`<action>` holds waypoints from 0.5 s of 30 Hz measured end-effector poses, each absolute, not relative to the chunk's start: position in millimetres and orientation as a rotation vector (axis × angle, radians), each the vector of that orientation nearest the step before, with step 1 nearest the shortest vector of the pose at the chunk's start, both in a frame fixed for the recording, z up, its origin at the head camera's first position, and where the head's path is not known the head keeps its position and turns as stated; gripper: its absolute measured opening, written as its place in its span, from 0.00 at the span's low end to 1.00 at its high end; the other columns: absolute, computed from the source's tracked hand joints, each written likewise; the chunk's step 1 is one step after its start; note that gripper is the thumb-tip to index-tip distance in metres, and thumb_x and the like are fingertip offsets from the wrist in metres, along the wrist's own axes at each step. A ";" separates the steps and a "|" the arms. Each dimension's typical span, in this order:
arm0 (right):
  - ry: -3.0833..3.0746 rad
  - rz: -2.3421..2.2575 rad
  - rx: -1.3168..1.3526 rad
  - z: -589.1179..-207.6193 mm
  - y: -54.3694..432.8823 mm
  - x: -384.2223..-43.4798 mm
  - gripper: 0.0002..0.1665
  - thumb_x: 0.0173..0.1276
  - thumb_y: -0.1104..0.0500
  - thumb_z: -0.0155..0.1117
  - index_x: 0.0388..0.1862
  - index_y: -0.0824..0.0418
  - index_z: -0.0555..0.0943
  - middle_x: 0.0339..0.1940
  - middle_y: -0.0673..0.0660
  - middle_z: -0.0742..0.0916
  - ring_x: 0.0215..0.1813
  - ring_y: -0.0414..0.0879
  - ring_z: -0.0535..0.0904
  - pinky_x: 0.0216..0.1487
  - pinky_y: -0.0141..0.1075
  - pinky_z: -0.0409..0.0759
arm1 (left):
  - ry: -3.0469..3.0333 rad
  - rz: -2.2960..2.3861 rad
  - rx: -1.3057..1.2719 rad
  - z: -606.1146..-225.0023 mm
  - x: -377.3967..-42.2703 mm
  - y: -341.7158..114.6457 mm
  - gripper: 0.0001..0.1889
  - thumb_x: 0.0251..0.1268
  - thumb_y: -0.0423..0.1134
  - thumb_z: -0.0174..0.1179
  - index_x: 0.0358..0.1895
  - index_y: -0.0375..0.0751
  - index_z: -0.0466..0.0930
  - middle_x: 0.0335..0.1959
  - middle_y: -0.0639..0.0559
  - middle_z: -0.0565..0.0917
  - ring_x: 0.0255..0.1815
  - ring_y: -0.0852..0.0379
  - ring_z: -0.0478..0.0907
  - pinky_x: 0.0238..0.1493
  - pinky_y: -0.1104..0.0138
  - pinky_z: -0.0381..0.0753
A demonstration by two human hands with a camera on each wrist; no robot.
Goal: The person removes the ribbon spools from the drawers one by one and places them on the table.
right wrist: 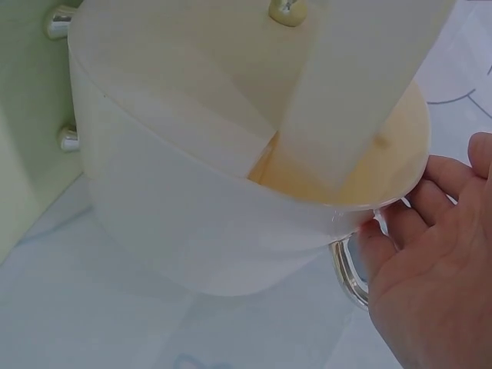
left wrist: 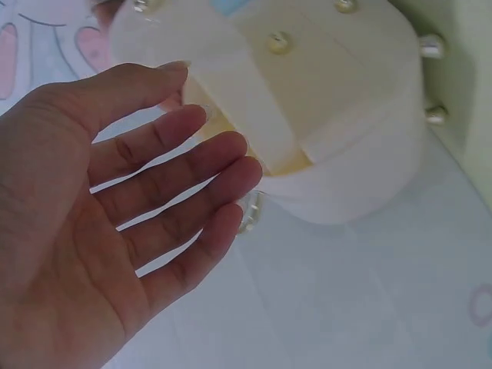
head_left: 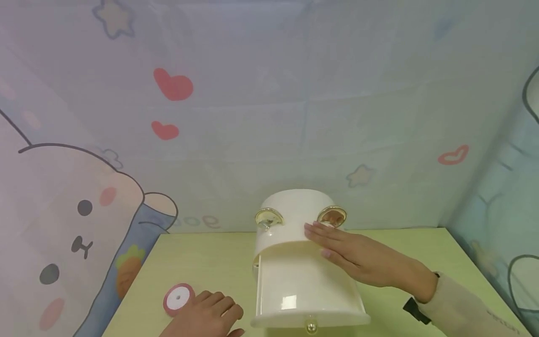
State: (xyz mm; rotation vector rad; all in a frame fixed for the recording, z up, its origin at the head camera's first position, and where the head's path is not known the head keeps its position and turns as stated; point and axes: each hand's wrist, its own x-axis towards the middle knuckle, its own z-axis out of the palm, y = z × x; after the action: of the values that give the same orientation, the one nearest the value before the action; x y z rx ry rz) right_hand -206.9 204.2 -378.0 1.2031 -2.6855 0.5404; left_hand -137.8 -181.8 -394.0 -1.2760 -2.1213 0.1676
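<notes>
A glossy white storage box (head_left: 294, 201) with a rounded top and gold handles stands on the table. Its upper drawer (head_left: 307, 285) is pulled out toward me and bears a gold knob (head_left: 311, 326). My right hand (head_left: 366, 257) lies with straight fingers on the box top, just by the right gold handle (head_left: 332, 216); in the right wrist view its fingertips touch the rim. To the left of the drawer is my left hand (head_left: 208, 313), fingers loosely bent and holding nothing. Beside it lies a pink roll with a white centre (head_left: 178, 298), partly covered by that hand.
The light green table (head_left: 210, 262) ends at a patterned cloth backdrop (head_left: 252, 140), close behind the box. Another cloth side (head_left: 505, 196) rises on the right. Small metallic feet (right wrist: 69, 140) show under the box in the right wrist view.
</notes>
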 end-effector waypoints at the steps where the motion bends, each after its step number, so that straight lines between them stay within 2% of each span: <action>1: -2.689 0.540 1.204 -378.1 204.2 -206.8 0.31 0.88 0.48 0.43 0.86 0.43 0.57 0.86 0.42 0.64 0.86 0.47 0.61 0.79 0.51 0.69 | -2.083 0.171 -1.268 -393.2 -134.4 -178.0 0.16 0.79 0.56 0.54 0.32 0.55 0.77 0.28 0.66 0.78 0.31 0.67 0.75 0.35 0.75 0.74; 4: -2.695 0.550 1.206 -377.6 204.1 -206.6 0.31 0.88 0.49 0.43 0.86 0.43 0.58 0.86 0.42 0.64 0.86 0.47 0.61 0.79 0.52 0.69 | -2.009 0.152 -1.241 -392.9 -124.5 -165.1 0.25 0.87 0.57 0.34 0.33 0.56 0.77 0.28 0.66 0.78 0.33 0.67 0.77 0.37 0.74 0.76; 6: -2.700 0.553 1.210 -377.2 204.4 -206.9 0.31 0.88 0.49 0.43 0.86 0.43 0.58 0.86 0.43 0.64 0.86 0.47 0.61 0.79 0.52 0.69 | -1.967 0.134 -1.229 -394.8 -119.3 -156.5 0.25 0.87 0.55 0.33 0.33 0.55 0.77 0.28 0.66 0.77 0.33 0.67 0.77 0.36 0.74 0.76; 11: -2.703 0.562 1.211 -374.9 205.1 -208.1 0.31 0.88 0.49 0.43 0.86 0.43 0.58 0.86 0.43 0.64 0.86 0.47 0.61 0.79 0.53 0.69 | -1.786 0.075 -1.228 -403.7 -118.2 -137.6 0.18 0.81 0.45 0.41 0.31 0.53 0.78 0.29 0.63 0.77 0.30 0.66 0.76 0.30 0.74 0.76; 15: -2.698 0.554 1.178 -373.1 209.0 -208.0 0.31 0.88 0.49 0.44 0.85 0.42 0.59 0.86 0.42 0.65 0.86 0.47 0.62 0.78 0.53 0.70 | -1.720 0.001 -1.253 -408.4 -119.9 -116.8 0.16 0.77 0.44 0.47 0.30 0.52 0.80 0.28 0.62 0.77 0.28 0.67 0.75 0.25 0.78 0.73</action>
State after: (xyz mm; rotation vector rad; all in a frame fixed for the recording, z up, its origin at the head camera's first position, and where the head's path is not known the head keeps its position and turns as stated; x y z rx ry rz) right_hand -208.0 209.0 -373.1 1.1783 -2.6976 0.5537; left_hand -119.9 -116.8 -408.4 -1.2535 -1.7198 0.0005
